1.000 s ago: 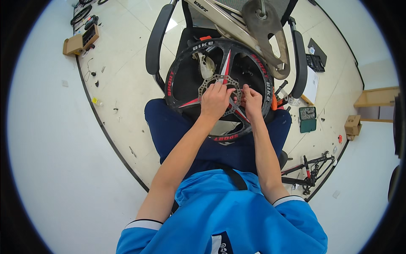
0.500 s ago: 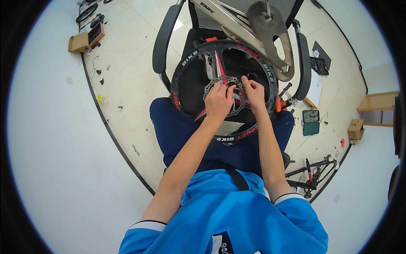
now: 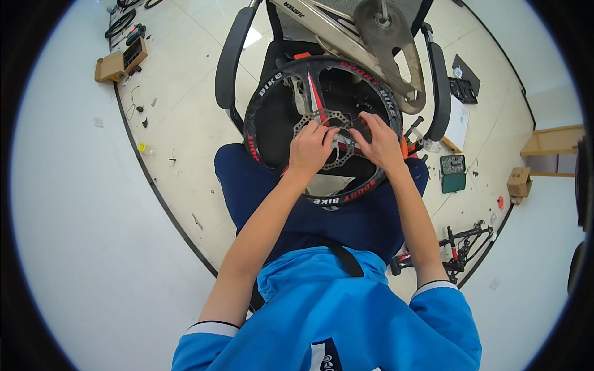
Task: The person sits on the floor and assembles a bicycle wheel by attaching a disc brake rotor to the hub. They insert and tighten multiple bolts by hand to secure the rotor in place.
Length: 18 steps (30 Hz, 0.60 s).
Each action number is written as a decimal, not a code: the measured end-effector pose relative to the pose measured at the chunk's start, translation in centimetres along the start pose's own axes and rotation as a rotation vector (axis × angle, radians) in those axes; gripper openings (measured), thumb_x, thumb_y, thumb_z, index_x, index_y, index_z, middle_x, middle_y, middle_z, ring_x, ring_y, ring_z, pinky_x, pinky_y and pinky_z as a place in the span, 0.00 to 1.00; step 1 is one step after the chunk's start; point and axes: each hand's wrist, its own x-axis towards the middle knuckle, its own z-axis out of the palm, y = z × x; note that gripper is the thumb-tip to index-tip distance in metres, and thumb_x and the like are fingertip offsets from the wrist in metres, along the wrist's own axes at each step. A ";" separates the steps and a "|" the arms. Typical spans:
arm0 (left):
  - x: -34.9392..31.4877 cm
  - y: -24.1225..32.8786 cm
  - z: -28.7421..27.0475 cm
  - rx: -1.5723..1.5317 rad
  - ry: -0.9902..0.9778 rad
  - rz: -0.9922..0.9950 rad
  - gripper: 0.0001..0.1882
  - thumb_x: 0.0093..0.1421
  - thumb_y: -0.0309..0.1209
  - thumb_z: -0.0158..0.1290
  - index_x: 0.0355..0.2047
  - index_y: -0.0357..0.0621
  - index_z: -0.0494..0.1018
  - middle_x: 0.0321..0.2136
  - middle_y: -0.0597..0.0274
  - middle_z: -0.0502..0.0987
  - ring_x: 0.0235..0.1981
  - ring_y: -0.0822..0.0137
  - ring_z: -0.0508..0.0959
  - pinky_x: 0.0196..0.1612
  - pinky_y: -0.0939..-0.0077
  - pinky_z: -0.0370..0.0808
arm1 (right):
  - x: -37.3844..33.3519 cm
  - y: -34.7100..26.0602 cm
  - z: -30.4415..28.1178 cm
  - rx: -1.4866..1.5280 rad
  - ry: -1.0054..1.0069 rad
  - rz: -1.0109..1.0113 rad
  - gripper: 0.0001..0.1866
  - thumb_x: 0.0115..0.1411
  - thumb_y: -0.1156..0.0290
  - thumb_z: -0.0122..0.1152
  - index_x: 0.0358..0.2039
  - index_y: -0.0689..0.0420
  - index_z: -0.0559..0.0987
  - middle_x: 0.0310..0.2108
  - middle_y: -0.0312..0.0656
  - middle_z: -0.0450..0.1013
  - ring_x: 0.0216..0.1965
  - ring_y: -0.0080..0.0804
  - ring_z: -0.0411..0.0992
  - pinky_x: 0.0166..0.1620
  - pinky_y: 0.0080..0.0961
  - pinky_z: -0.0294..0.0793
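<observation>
A small black bicycle wheel (image 3: 262, 99) with red and white spokes lies across a chair seat, its near rim at my lap. A perforated metal disc brake rotor (image 3: 337, 162) is at its hub. My left hand (image 3: 309, 150) is closed at the rotor's left side, thumb and fingers bent over it. My right hand (image 3: 380, 147) is over the rotor's right side, thumb and fingers curled toward each other. Something thin and dark shows by its fingertips, too small to name. The hands are slightly apart, partly hiding the hub.
A beige bicycle frame (image 3: 331, 31) with a grey metal plate-like part (image 3: 387, 46) leans over the chair's far side. Chair armrests (image 3: 232, 62) flank the wheel. To the right are a green tool case (image 3: 453, 182), a black bicycle frame (image 3: 455, 250) and a cardboard box (image 3: 520, 181).
My right hand has moved right against the wheel, its thumb and fingers wider apart. My left hand stays at the rotor. The whole view has shifted slightly.
</observation>
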 end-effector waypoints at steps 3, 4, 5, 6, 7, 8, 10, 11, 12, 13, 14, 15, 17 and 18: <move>0.1 0.0 -0.2 -0.008 0.001 0.021 0.10 0.61 0.34 0.64 0.27 0.40 0.80 0.26 0.56 0.75 0.26 0.53 0.78 0.29 0.61 0.75 | 1.0 0.0 -0.7 -0.066 -0.020 -0.105 0.16 0.63 0.65 0.68 0.48 0.58 0.78 0.39 0.46 0.79 0.35 0.46 0.78 0.38 0.34 0.78; 0.1 -0.1 -0.1 -0.010 0.003 0.023 0.10 0.61 0.34 0.64 0.27 0.40 0.80 0.26 0.56 0.75 0.26 0.53 0.78 0.29 0.61 0.75 | 1.6 0.3 -1.0 0.007 -0.101 -0.054 0.15 0.63 0.65 0.67 0.47 0.59 0.79 0.38 0.46 0.79 0.34 0.46 0.78 0.38 0.34 0.78; 0.1 -0.1 -0.2 -0.010 0.004 0.024 0.10 0.61 0.34 0.64 0.27 0.40 0.80 0.26 0.56 0.74 0.26 0.53 0.78 0.29 0.61 0.75 | 2.2 0.9 -1.3 0.083 -0.183 -0.004 0.14 0.64 0.66 0.67 0.46 0.60 0.79 0.37 0.46 0.79 0.33 0.46 0.79 0.37 0.33 0.78; 0.1 -0.2 -0.3 -0.002 -0.004 0.009 0.10 0.61 0.34 0.64 0.27 0.40 0.80 0.26 0.56 0.75 0.26 0.53 0.78 0.29 0.61 0.75 | 2.9 1.4 -1.4 0.159 -0.265 0.047 0.13 0.64 0.66 0.67 0.44 0.61 0.80 0.37 0.46 0.80 0.32 0.46 0.79 0.37 0.33 0.78; 0.1 0.0 -0.6 0.003 -0.013 -0.011 0.10 0.61 0.34 0.64 0.27 0.40 0.80 0.26 0.56 0.75 0.26 0.53 0.78 0.29 0.61 0.75 | 3.4 1.8 -1.2 0.296 -0.259 0.050 0.13 0.66 0.65 0.66 0.43 0.62 0.81 0.34 0.45 0.81 0.30 0.38 0.80 0.36 0.29 0.79; 0.4 0.3 -0.5 0.001 -0.017 -0.023 0.10 0.61 0.34 0.64 0.27 0.40 0.80 0.26 0.56 0.75 0.26 0.53 0.79 0.29 0.61 0.75 | 3.5 2.4 -1.0 0.456 -0.266 0.165 0.13 0.67 0.64 0.65 0.43 0.62 0.81 0.34 0.44 0.81 0.30 0.34 0.80 0.36 0.27 0.79; 0.7 0.6 -0.2 0.071 -0.046 0.019 0.13 0.62 0.36 0.63 0.26 0.39 0.80 0.25 0.55 0.75 0.26 0.52 0.79 0.29 0.62 0.76 | 3.1 3.9 0.8 0.781 -0.275 0.392 0.14 0.68 0.63 0.64 0.45 0.63 0.81 0.34 0.42 0.81 0.32 0.27 0.80 0.37 0.24 0.80; 1.1 0.6 -0.3 0.109 -0.058 0.042 0.14 0.62 0.37 0.62 0.25 0.39 0.80 0.24 0.55 0.75 0.25 0.52 0.80 0.28 0.62 0.76 | 2.3 4.0 1.7 0.897 -0.257 0.514 0.15 0.71 0.61 0.61 0.44 0.62 0.82 0.33 0.37 0.79 0.34 0.21 0.79 0.37 0.21 0.81; 1.6 0.6 -0.2 0.161 -0.101 0.091 0.16 0.63 0.38 0.61 0.24 0.38 0.80 0.24 0.55 0.75 0.25 0.53 0.80 0.28 0.62 0.76 | 1.7 5.0 2.8 0.956 -0.289 0.621 0.18 0.72 0.58 0.60 0.44 0.63 0.82 0.32 0.35 0.77 0.33 0.21 0.78 0.36 0.21 0.80; 2.1 0.8 -0.3 0.216 -0.148 0.132 0.17 0.63 0.39 0.61 0.23 0.38 0.80 0.23 0.54 0.75 0.24 0.53 0.80 0.28 0.62 0.76 | 0.8 5.1 4.2 1.070 -0.265 0.649 0.19 0.72 0.56 0.59 0.43 0.63 0.82 0.31 0.34 0.76 0.33 0.21 0.78 0.36 0.21 0.80; 2.7 1.0 -0.5 0.272 -0.198 0.177 0.19 0.64 0.40 0.60 0.22 0.38 0.79 0.22 0.54 0.76 0.23 0.53 0.80 0.28 0.62 0.77 | 0.1 5.0 5.3 1.185 -0.237 0.677 0.20 0.72 0.55 0.59 0.43 0.63 0.82 0.31 0.33 0.75 0.32 0.21 0.78 0.36 0.21 0.80; 3.5 1.3 -0.6 0.300 -0.229 0.250 0.23 0.65 0.44 0.57 0.19 0.38 0.79 0.19 0.53 0.77 0.20 0.53 0.80 0.26 0.62 0.77 | -0.2 5.5 5.7 1.151 -0.234 0.657 0.23 0.73 0.50 0.53 0.40 0.61 0.80 0.33 0.37 0.79 0.33 0.24 0.81 0.38 0.25 0.83; 4.2 0.9 -0.7 0.392 -0.357 0.235 0.24 0.67 0.44 0.55 0.18 0.40 0.79 0.18 0.52 0.77 0.19 0.53 0.80 0.25 0.62 0.77 | 0.6 2.4 4.5 1.193 -0.268 0.750 0.26 0.73 0.47 0.52 0.40 0.62 0.81 0.31 0.36 0.78 0.32 0.24 0.80 0.37 0.24 0.83; 4.4 1.1 -0.7 0.423 -0.420 0.239 0.25 0.67 0.44 0.55 0.18 0.40 0.80 0.17 0.52 0.78 0.18 0.53 0.80 0.24 0.62 0.77 | 0.7 1.0 3.7 1.205 -0.267 0.800 0.28 0.73 0.46 0.52 0.40 0.62 0.82 0.30 0.35 0.77 0.31 0.24 0.79 0.36 0.23 0.82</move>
